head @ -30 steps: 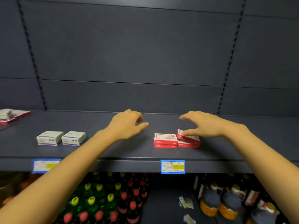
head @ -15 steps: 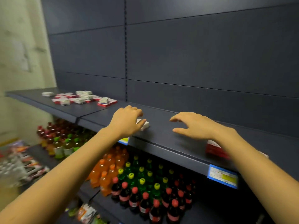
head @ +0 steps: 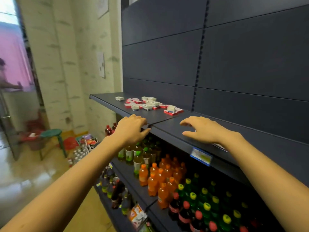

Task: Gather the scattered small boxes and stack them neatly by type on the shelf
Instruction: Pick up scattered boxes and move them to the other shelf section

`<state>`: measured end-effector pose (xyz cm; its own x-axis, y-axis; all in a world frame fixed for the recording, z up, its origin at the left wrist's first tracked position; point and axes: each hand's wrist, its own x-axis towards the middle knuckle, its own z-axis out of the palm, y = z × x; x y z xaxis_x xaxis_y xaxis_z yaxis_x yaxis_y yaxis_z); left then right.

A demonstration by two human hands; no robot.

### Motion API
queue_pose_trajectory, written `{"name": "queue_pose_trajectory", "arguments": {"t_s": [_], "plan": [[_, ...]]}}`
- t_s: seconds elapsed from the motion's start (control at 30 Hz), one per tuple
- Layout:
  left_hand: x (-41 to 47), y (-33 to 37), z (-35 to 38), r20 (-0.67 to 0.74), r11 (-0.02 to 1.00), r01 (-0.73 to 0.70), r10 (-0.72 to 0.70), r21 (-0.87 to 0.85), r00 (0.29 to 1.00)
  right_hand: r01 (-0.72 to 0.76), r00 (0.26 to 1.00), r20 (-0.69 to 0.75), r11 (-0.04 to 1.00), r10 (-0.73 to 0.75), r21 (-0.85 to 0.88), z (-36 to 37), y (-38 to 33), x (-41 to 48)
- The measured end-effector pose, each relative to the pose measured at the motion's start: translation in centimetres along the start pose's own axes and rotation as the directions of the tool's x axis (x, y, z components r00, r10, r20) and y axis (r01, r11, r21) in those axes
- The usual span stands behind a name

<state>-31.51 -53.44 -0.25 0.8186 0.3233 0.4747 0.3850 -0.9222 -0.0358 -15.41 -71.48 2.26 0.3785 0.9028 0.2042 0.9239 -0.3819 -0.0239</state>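
Both hands are over the front of the dark shelf (head: 168, 125). The left hand (head: 132, 129) has its fingers (head: 141, 120) loosely bent at the seam between two boards, the right hand (head: 204, 131) has its fingers spread, and neither holds anything. Red and white small boxes (head: 148, 104) lie jumbled farther left on the shelf, well apart from both hands. Bottles (head: 153, 183) crowd the lower shelves.

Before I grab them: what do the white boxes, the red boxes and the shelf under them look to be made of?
White boxes: likely thin printed cardboard, matte, with sharp folded edges. Red boxes: flatter, seemingly the same card, with white printed labels. Shelf: probably painted sheet metal, in a dark matte grey, with a thin folded front lip.
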Motion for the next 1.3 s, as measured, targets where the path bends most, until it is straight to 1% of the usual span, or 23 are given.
{"name": "queue_pose_trajectory", "arguments": {"t_s": [0.23,0.4,0.53,0.63,0.77,0.93,1.1,1.2,1.3], "plan": [[2.7,-10.6,1.6,0.021,0.999,-0.041,0.040,0.026,0.999,-0.016,1.000,0.015,1.000,0.015,0.027,2.4,-5.2,11.0],[4.5,-17.1,3.3,0.017,0.998,-0.062,0.062,-0.014,0.998,-0.041,0.999,0.033,0.999,0.041,0.026,4.3,-8.3,17.7],[6.5,-20.7,5.1,0.043,0.996,-0.066,0.068,-0.054,0.997,-0.071,0.996,0.063,0.997,0.070,0.015,5.1,-9.2,21.9],[8.3,-22.5,6.9,0.038,0.993,-0.072,0.076,-0.097,0.996,-0.101,0.993,0.071,0.995,0.099,0.016,6.1,-9.1,24.7],[11.2,-24.4,9.7,0.025,0.985,-0.084,0.089,-0.151,0.996,-0.170,0.982,0.074,0.985,0.172,-0.034,7.2,-7.7,28.8],[16.3,-27.0,12.5,0.051,0.976,-0.102,0.114,-0.190,0.992,-0.286,0.958,0.010,0.957,0.287,-0.050,8.4,-5.1,34.4],[21.8,-28.6,14.4,0.115,0.968,-0.130,0.157,-0.216,0.981,-0.367,0.928,0.026,0.924,0.372,-0.107,9.2,-2.6,38.7],[24.4,-29.1,15.5,0.109,0.941,-0.127,0.169,-0.315,0.980,-0.381,0.921,0.027,0.913,0.389,-0.145,10.0,-1.4,40.3],[26.2,-29.2,16.6,0.126,0.900,-0.145,0.214,-0.412,0.969,-0.383,0.911,0.081,0.903,0.404,-0.197,11.2,-0.9,41.2]]}}
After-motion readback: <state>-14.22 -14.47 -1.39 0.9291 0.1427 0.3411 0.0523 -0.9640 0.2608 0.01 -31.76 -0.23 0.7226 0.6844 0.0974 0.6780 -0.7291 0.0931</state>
